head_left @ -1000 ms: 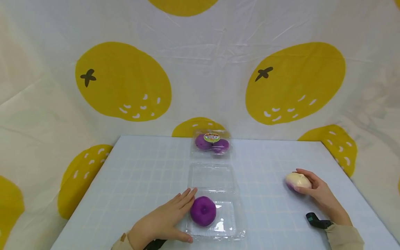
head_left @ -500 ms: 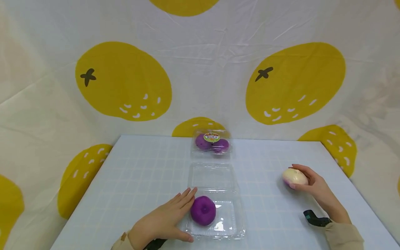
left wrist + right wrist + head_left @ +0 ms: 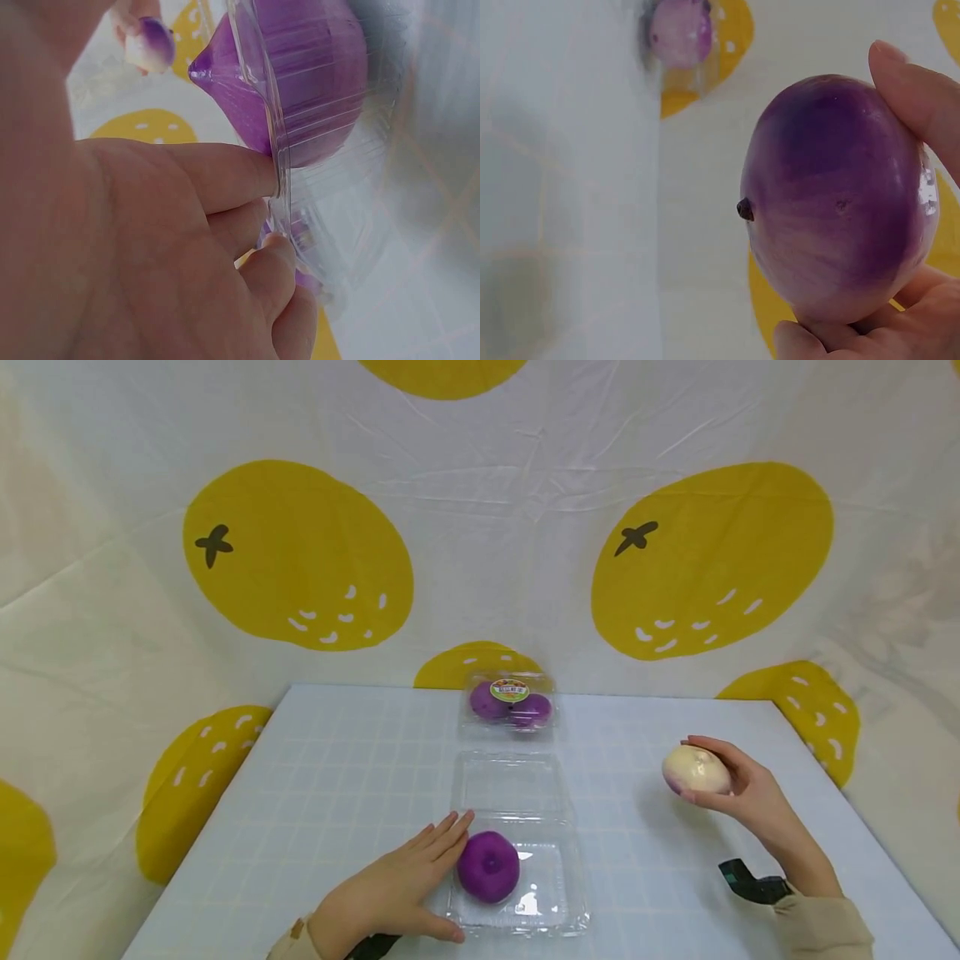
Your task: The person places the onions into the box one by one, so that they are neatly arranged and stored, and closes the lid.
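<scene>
My right hand [image 3: 757, 802] holds a round cream-and-purple fruit [image 3: 697, 770] above the table on the right, thumb on one side and fingers on the other. In the right wrist view this fruit [image 3: 840, 199] shows a deep purple side with a small dark nub. My left hand [image 3: 393, 885] lies with straight fingers along the left rim of a clear plastic clamshell box [image 3: 543, 893], its fingertips touching that rim in the left wrist view. One purple fruit [image 3: 488, 867] with a pointed tip sits in the left part of the box's base. The lid [image 3: 508, 781] lies folded back, away from me.
Behind the lid stands a closed clear box [image 3: 546, 685] with a label and purple fruits inside. A pale checked cloth covers the table [image 3: 360, 760]. Behind its far edge hangs a curtain [image 3: 502, 552] printed with yellow fruit.
My right hand has lifted the cream-and-purple fruit off the table and carried it a little left and away from me. The left hand and the clamshell box have stayed put.
</scene>
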Demonstrator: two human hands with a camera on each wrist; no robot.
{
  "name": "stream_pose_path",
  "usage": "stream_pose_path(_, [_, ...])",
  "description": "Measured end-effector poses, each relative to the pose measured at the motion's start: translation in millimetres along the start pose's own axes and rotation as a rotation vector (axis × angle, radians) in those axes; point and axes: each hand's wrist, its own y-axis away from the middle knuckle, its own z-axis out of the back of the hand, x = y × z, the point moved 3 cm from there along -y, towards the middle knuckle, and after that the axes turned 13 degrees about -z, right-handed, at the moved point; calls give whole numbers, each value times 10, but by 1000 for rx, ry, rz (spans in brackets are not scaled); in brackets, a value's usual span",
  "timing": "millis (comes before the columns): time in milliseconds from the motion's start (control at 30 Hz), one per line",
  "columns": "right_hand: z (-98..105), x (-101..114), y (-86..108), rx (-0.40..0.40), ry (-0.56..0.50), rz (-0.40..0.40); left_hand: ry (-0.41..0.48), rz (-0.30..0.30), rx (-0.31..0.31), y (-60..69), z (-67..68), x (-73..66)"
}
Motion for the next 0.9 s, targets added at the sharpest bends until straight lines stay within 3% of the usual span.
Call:
stream_pose_path(433, [-244, 560, 151, -8, -56, 14, -4, -8, -8, -4, -30, 26])
stream_pose_path(900, [-631, 880, 241, 40, -107, 144, 14, 7, 1, -10, -32, 18])
